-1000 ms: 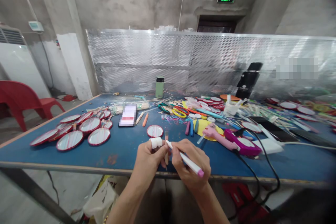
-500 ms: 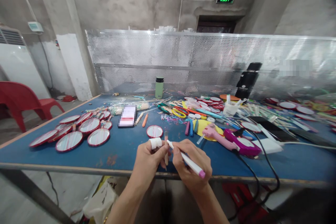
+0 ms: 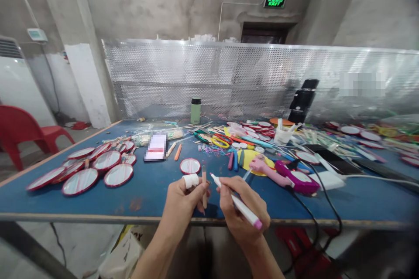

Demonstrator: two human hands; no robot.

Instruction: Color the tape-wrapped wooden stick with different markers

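Observation:
My left hand, with a white wrap on one finger, pinches a wooden craft stick upright near the table's front edge. Part of the stick looks pinkish. In my right hand is a white marker with a pink end, gripped like a pen. Its pink tip points at the stick, a small gap apart. Just beyond my left hand lies a round red-rimmed disc with a pale, shiny face. Two capped markers, one purple and one blue, lie beyond my right hand.
Several red-rimmed discs are piled at the left. A phone and an orange stick lie mid-table. To the right are a pink glue gun, scissors and black cables. A green bottle stands at the back.
My right hand has drawn the marker back to the right, off the craft stick. The stick stays upright in my left hand. The whole view has shifted slightly.

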